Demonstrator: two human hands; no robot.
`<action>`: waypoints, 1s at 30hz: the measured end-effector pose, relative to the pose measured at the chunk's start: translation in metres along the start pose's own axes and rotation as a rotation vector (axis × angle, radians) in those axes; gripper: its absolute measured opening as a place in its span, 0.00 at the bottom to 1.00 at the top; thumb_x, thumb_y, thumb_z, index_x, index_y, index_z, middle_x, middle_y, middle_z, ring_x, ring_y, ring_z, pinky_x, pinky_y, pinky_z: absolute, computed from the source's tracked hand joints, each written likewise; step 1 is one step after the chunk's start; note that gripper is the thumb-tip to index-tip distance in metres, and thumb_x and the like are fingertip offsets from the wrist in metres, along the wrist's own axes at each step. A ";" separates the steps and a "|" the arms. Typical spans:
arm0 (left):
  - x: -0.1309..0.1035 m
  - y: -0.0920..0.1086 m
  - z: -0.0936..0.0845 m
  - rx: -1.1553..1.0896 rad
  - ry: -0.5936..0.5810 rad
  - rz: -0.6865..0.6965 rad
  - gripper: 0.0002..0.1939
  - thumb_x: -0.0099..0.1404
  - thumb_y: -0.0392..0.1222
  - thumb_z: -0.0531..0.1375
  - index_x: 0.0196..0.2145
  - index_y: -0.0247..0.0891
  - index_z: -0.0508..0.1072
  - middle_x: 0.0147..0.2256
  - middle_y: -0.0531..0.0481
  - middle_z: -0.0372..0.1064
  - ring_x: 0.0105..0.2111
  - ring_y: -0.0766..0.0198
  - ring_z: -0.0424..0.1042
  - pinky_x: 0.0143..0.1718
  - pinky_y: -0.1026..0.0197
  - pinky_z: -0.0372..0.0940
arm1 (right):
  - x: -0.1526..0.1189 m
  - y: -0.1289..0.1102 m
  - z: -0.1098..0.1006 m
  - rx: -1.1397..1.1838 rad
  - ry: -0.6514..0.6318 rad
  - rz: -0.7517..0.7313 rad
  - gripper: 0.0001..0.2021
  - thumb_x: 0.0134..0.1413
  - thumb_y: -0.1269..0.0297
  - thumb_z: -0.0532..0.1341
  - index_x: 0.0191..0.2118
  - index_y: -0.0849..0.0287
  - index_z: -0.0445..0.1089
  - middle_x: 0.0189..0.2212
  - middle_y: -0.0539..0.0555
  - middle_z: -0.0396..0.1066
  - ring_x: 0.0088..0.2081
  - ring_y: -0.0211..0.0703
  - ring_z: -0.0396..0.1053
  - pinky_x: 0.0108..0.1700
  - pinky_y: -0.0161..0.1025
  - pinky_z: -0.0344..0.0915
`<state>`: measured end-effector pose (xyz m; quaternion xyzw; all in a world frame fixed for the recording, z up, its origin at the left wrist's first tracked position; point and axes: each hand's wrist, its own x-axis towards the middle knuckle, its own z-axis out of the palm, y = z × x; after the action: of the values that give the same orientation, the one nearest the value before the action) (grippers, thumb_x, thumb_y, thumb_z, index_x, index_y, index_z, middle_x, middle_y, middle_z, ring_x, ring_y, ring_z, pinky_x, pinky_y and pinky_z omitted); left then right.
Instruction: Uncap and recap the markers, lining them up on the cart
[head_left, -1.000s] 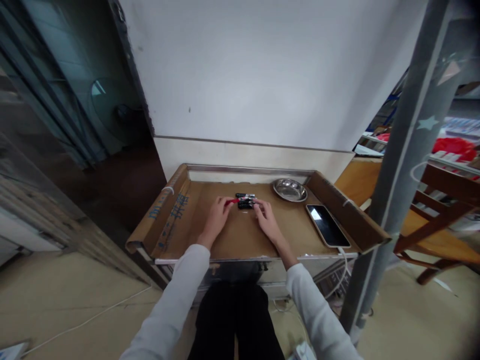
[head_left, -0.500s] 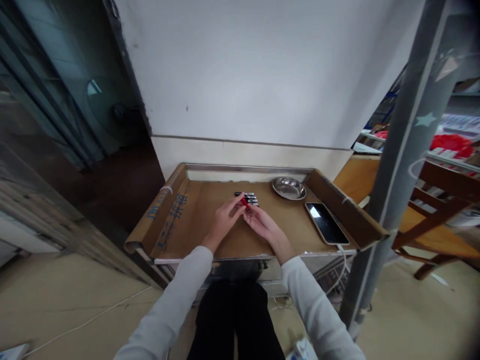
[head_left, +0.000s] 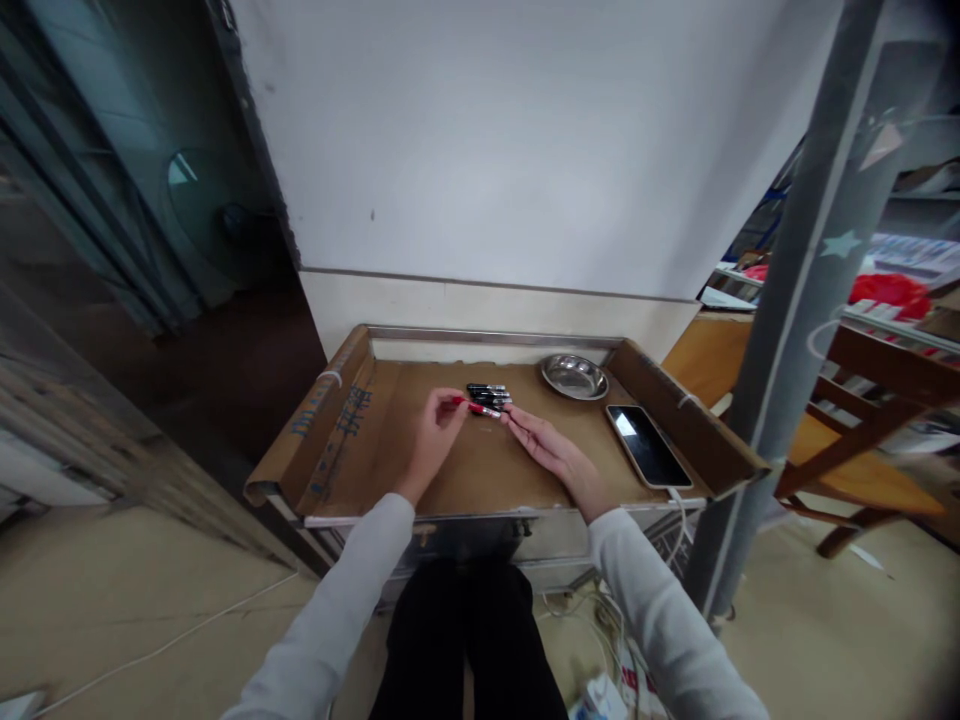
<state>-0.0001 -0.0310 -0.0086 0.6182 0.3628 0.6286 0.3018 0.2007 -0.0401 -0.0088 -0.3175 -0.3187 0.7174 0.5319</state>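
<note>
A slim red pen [head_left: 478,407] with a silvery-white end lies level between my two hands, just above the cardboard. My left hand [head_left: 436,432] pinches its red end between thumb and fingers. At the pale end, the thumb and fingertips of my right hand [head_left: 546,442] close on the tip, the other fingers stretched out. Right behind the red pen, several black pens [head_left: 486,390] with silvery ends lie side by side on the cardboard. The red pen partly covers the nearest of them.
Cardboard [head_left: 390,470] lines the tabletop and folds up at both sides. A round steel dish [head_left: 574,377] stands at the back right. In front of it lies a phone [head_left: 648,447] with a white cable. A grey post [head_left: 787,300] and wooden chair [head_left: 862,440] stand to the right.
My hands have moved apart, the left one leftward and the right one slightly rightward. The red pen, mostly hidden by the fingers before, now shows lengthwise between them.
</note>
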 end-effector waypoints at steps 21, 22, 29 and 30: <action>0.011 -0.026 0.012 0.637 -0.453 0.172 0.06 0.61 0.38 0.56 0.37 0.39 0.67 0.37 0.49 0.63 0.41 0.60 0.65 0.45 0.56 0.61 | 0.007 0.012 0.001 -1.319 -0.053 -0.636 0.08 0.51 0.58 0.60 0.33 0.56 0.70 0.33 0.51 0.71 0.35 0.40 0.68 0.41 0.38 0.63; 0.011 -0.027 0.012 0.653 -0.439 0.183 0.06 0.61 0.38 0.56 0.38 0.39 0.67 0.38 0.49 0.62 0.41 0.60 0.64 0.45 0.56 0.61 | 0.009 0.012 0.001 -1.371 -0.079 -0.671 0.07 0.52 0.58 0.60 0.33 0.55 0.70 0.34 0.51 0.70 0.38 0.41 0.67 0.43 0.39 0.62; 0.008 -0.017 0.009 0.628 -0.449 0.236 0.08 0.62 0.34 0.52 0.38 0.39 0.67 0.38 0.48 0.62 0.42 0.60 0.63 0.47 0.55 0.60 | 0.006 0.010 -0.009 -1.535 0.003 -0.749 0.11 0.52 0.57 0.60 0.41 0.55 0.70 0.36 0.54 0.66 0.41 0.44 0.64 0.45 0.40 0.60; 0.007 -0.015 0.009 0.625 -0.468 0.249 0.07 0.62 0.35 0.52 0.37 0.40 0.68 0.38 0.48 0.62 0.41 0.60 0.63 0.46 0.55 0.60 | 0.003 0.009 -0.011 -1.544 0.025 -0.738 0.11 0.54 0.58 0.58 0.42 0.55 0.69 0.36 0.54 0.66 0.41 0.43 0.64 0.45 0.40 0.60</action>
<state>0.0077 -0.0158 -0.0174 0.8456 0.3802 0.3622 0.0955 0.2033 -0.0383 -0.0227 -0.4745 -0.7952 0.0767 0.3697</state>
